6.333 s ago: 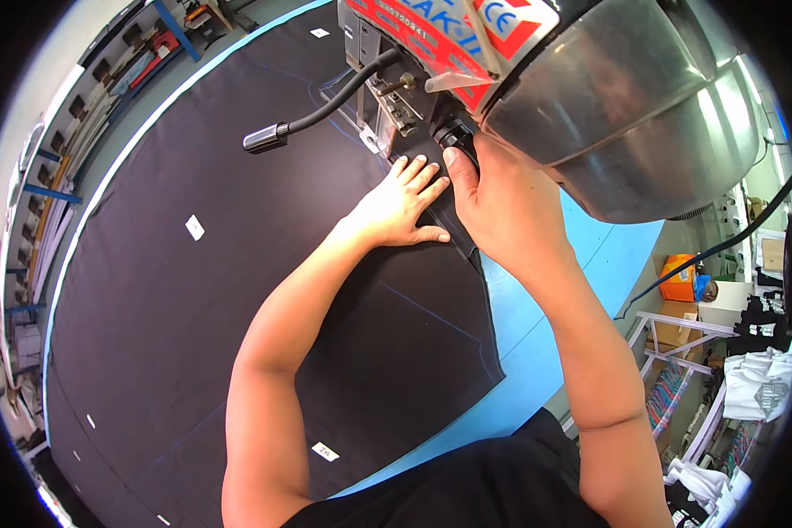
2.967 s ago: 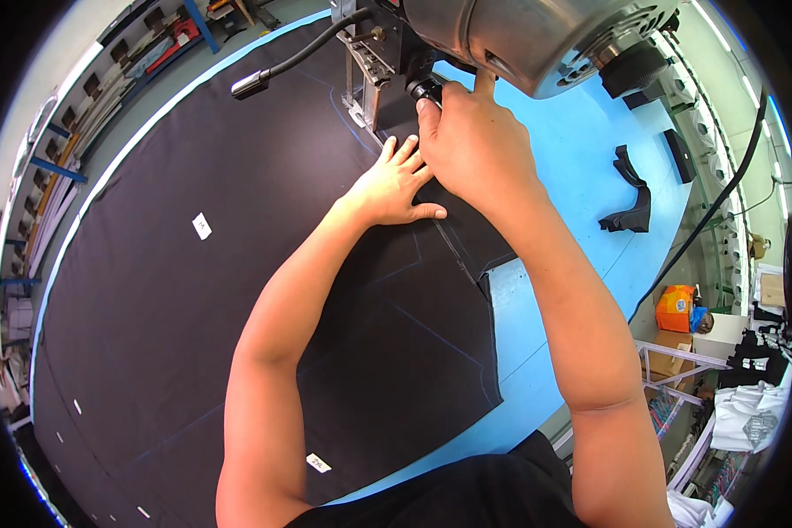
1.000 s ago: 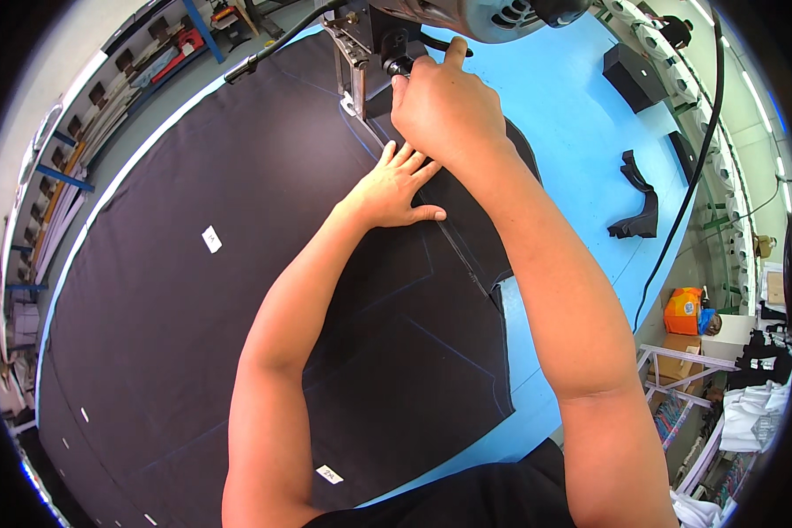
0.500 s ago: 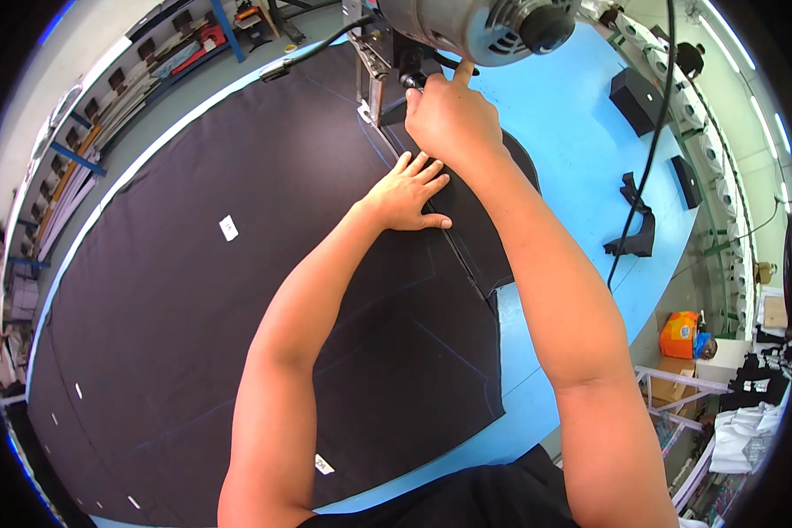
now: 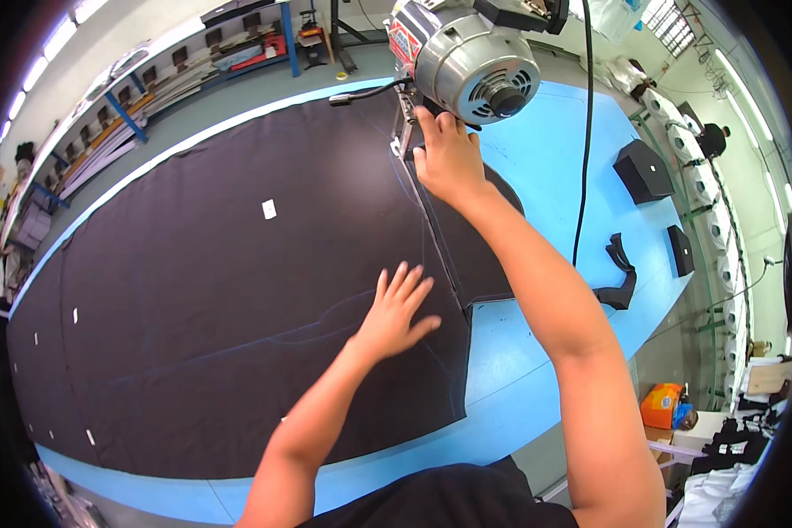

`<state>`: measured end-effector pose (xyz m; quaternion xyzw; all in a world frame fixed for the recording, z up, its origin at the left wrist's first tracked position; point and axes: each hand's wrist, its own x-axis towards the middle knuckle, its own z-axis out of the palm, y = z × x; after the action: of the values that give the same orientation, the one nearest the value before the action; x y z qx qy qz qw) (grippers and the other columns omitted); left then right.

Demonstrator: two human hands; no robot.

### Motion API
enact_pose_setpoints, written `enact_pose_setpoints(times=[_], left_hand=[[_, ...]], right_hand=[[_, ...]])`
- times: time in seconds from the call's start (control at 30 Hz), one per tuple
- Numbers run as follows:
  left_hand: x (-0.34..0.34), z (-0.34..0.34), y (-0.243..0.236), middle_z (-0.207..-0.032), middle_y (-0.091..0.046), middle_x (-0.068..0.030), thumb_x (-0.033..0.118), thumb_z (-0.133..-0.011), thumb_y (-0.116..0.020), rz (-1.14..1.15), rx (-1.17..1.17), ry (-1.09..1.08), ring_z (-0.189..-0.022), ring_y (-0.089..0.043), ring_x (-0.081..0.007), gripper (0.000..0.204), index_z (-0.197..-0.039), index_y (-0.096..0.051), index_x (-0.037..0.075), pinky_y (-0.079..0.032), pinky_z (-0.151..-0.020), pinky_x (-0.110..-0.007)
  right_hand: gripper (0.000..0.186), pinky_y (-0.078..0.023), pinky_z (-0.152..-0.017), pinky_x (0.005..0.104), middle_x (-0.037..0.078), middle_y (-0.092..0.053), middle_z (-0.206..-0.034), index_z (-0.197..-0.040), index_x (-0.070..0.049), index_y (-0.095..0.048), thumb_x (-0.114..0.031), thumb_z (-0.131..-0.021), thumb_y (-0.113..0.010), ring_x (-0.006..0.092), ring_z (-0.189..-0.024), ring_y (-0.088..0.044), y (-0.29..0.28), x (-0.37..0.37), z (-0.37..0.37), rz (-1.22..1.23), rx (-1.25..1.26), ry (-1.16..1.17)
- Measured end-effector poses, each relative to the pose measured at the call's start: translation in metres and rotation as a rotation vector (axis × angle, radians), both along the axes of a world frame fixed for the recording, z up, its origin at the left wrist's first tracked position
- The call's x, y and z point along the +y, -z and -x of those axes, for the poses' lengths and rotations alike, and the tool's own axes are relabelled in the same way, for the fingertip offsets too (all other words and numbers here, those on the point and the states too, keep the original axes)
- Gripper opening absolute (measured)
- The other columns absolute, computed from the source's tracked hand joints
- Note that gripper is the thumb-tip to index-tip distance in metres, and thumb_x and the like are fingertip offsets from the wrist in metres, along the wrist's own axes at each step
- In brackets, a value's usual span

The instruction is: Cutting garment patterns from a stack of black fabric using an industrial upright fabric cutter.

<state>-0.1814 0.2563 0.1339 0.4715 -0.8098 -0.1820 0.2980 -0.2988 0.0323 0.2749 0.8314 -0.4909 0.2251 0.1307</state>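
Observation:
An electric cloth-cutting machine, with a silver motor on an upright stand, stands at the far end of a slit running through dark fabric. My right hand is at its handle under the motor, fingers curled over it; the grip is partly hidden. My left hand is lower down, on or just over the fabric left of the slit, fingers spread and slightly blurred. The fabric bears blue chalk lines and white labels.
The light blue tabletop carries black blocks and a curved dark offcut on the right. A black cable hangs from above. Shelving lines the left wall; an orange bag and garments lie at lower right.
My left hand has come back toward me, away from the cutter and my right hand. The cutter now sits farther from me along the slit, and the view has tilted up.

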Motion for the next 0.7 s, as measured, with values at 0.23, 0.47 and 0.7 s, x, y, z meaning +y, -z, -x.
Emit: enact_pose_setpoints(times=[0.23,0.47,0.7], left_hand=[[0.183,-0.001,-0.015,-0.150,-0.052,-0.0225,0.037,-0.094,-0.075,-0.307,0.061,-0.185,-0.144,-0.046,-0.0408,0.060,-0.140,-0.058,0.002,-0.031,-0.121,-0.059],[0.235,0.034,-0.038,-0.141,-0.061,-0.0207,0.032,-0.092,-0.077,-0.351,0.047,-0.264,-0.132,-0.058,-0.0380,0.054,-0.135,-0.063,0.001,-0.040,-0.116,-0.054],[0.248,0.107,-0.033,-0.135,-0.065,-0.0210,0.027,-0.091,-0.078,-0.383,0.064,-0.256,-0.122,-0.062,-0.0401,0.049,-0.130,-0.065,0.000,-0.047,-0.107,-0.050]], right_hand=[[0.085,-0.055,-0.096,0.0476,0.020,-0.072,-0.121,-0.167,-0.028,-0.023,-0.018,-0.091,-0.060,0.0365,-0.110,-0.070,-0.044,-0.031,-0.027,-0.391,0.304,0.005],[0.048,-0.054,-0.077,0.0453,0.014,-0.073,-0.089,-0.135,-0.005,-0.062,-0.028,-0.093,-0.070,0.0326,-0.083,-0.070,-0.066,0.167,0.095,-0.750,-0.408,-0.816],[0.037,-0.052,-0.070,0.0306,0.003,-0.068,-0.083,-0.100,-0.001,-0.072,-0.038,-0.103,-0.066,0.0134,-0.075,-0.062,0.096,0.209,0.356,-0.630,-1.292,0.341]])
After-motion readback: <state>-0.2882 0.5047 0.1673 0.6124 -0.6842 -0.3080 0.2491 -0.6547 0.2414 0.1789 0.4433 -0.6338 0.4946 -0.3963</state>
